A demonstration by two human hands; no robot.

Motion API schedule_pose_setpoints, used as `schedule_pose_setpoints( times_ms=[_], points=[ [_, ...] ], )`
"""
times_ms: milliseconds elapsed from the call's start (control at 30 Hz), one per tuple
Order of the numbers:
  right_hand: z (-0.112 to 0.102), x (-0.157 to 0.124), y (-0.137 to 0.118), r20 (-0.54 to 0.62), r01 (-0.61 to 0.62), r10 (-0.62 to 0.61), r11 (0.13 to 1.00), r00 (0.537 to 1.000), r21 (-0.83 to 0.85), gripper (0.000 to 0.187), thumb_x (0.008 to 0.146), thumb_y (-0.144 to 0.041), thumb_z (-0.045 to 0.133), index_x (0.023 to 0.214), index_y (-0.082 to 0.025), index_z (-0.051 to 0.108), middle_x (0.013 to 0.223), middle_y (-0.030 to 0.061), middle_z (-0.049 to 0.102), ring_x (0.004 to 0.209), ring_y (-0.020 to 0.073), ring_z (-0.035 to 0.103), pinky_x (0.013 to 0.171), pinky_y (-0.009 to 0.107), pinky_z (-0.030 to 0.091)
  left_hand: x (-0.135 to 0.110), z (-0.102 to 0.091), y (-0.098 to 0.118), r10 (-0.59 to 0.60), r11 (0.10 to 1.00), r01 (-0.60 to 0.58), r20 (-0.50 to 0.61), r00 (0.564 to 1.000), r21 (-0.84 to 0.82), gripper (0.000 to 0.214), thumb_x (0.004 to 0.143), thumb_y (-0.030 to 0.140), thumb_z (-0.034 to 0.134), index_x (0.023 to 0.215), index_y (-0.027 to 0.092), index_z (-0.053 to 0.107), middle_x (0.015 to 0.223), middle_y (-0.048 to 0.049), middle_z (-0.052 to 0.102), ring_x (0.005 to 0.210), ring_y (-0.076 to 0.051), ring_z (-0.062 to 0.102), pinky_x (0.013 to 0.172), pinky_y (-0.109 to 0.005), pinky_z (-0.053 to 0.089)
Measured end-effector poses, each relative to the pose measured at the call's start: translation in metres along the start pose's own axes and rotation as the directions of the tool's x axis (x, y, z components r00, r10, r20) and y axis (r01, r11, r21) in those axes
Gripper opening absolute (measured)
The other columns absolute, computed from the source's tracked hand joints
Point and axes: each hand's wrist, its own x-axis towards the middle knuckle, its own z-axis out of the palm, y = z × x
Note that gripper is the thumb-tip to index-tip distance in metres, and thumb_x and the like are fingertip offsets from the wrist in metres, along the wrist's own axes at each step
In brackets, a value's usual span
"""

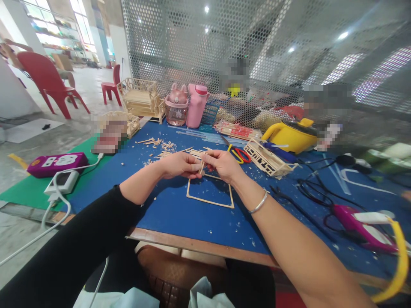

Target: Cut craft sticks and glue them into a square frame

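Observation:
My left hand and my right hand meet over the middle of the blue table. Both have their fingers pinched together around a short wooden stick held upright between them. Just under and in front of them lies a rectangular frame of thin wooden sticks, flat on the tabletop. Its far side is partly covered by my hands. Behind my fingers are more loose wooden sticks. To the left of these, a scatter of short wooden offcuts covers the surface.
Scissors and a small wooden stick model lie right of my hands, near a yellow pot. Pink bottles stand at the back by a perforated metal screen. A magenta glue gun and black cables are at right.

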Motion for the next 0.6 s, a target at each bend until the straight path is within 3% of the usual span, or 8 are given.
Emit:
schedule_pose_setpoints(
  times_ms=[233,500,600],
  points=[
    [0.000,0.001,0.001,-0.031,0.053,-0.053,0.998,0.998,0.015,0.031,0.064,-0.044,0.070,0.068,-0.014,0.063,0.055,-0.0040,0.053,0.045,0.0059,0.039,0.044,0.022,0.030,0.000,0.011,0.002,-0.021,0.997,0.015,-0.071,0.997,-0.077,0.025,0.074,0.036,0.067,0.087,0.015,0.065,0.087,-0.0061,0.068,0.070,-0.010,0.065,0.058,-0.017,0.048],
    [-0.003,0.001,0.003,-0.048,0.084,-0.092,0.986,0.995,-0.145,0.030,0.065,-0.044,0.069,0.070,-0.015,0.066,0.059,-0.0026,0.057,0.049,0.0073,0.040,0.049,0.023,0.033,0.004,0.020,0.001,-0.077,0.985,0.046,-0.182,0.980,-0.167,0.007,0.079,0.019,0.062,0.080,0.012,0.064,0.073,-0.0042,0.067,0.064,-0.007,0.064,0.058,-0.016,0.049],
    [-0.005,0.001,-0.001,-0.006,0.032,-0.033,0.998,0.999,-0.057,0.036,0.068,-0.051,0.064,0.069,-0.015,0.065,0.057,-0.0023,0.054,0.048,0.0073,0.040,0.047,0.023,0.032,0.004,0.020,0.002,-0.058,0.984,0.025,-0.187,0.981,-0.177,0.010,0.078,0.022,0.064,0.078,0.011,0.064,0.072,-0.0042,0.067,0.065,-0.007,0.063,0.059,-0.016,0.048]
  ],
)
